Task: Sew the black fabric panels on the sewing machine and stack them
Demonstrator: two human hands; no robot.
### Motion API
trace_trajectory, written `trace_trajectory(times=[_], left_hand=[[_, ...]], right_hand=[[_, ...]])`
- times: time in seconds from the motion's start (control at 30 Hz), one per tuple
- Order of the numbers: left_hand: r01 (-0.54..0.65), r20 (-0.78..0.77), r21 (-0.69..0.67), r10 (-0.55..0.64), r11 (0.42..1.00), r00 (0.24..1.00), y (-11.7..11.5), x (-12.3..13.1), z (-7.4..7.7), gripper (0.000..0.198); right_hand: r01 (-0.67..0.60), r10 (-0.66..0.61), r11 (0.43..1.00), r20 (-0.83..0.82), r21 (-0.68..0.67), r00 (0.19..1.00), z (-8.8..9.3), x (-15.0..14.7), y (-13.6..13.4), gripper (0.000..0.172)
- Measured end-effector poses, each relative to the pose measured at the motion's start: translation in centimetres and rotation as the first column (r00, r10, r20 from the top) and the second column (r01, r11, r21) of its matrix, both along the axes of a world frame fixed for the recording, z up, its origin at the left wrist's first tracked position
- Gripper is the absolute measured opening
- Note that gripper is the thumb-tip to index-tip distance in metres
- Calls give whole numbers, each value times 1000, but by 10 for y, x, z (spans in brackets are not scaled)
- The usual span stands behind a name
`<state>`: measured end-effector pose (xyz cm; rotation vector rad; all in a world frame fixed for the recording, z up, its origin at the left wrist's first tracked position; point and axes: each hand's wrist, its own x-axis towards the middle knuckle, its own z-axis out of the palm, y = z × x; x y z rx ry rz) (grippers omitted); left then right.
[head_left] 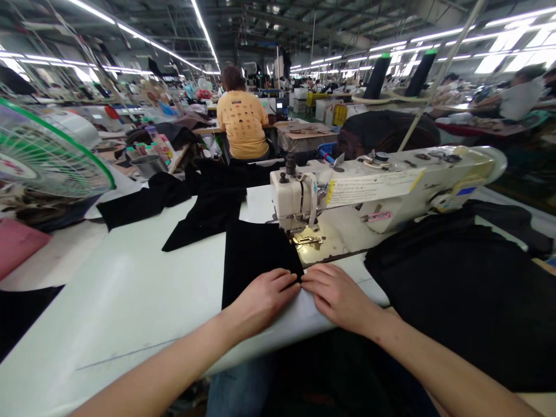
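The left hand (264,298) lay palm-down on the near right corner of a black cloth piece (254,255). Its fingers were bent over the cloth's edge, and whether they pinched that edge or only pressed on it could not be told. The right hand (336,295) rested just beside it, open and nearly flat, gripping nothing. Its fingertips met the left hand's at that same corner, while its palm sat on the white table (130,289). The two hands probably lay this close together to pin the corner flat and keep its edge straight. The cloth stretched away from the left hand, and its far right edge reached just beside the presser foot (308,238) of the sewing machine (369,191), which stood directly beyond the right hand. To the outside of the right hand, touching the wrist, a heap of black fabric (456,289) was piled, likely kept within easy reach. Farther beyond the left hand, more black pieces (204,214) sprawled across the table. Well off to the left hand's outer side stood a green-rimmed fan (43,150), and far ahead a person in a yellow shirt (243,124) sat facing away.
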<state>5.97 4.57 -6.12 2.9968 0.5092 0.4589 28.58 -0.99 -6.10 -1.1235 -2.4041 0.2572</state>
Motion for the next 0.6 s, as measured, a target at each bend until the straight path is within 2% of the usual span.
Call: trace_trajectory(times=[0.23, 0.4, 0.5, 0.6], left_hand=[[-27, 26, -46, 28, 999, 999, 42, -5, 2, 29], [-72, 38, -80, 75, 994, 996, 73, -3, 2, 31], [-103, 48, -112, 109, 988, 993, 85, -2, 1, 32], [-136, 71, -137, 146, 981, 987, 87, -2, -2, 33]], right_hand=[[115, -118, 992, 83, 43, 990, -1, -7, 41, 27], [176, -181, 982, 80, 63, 980, -5, -13, 68, 25], [214, -217, 975, 52, 64, 975, -7, -15, 70, 26], [231, -232, 971, 12, 61, 973, -3, -12, 54, 32]])
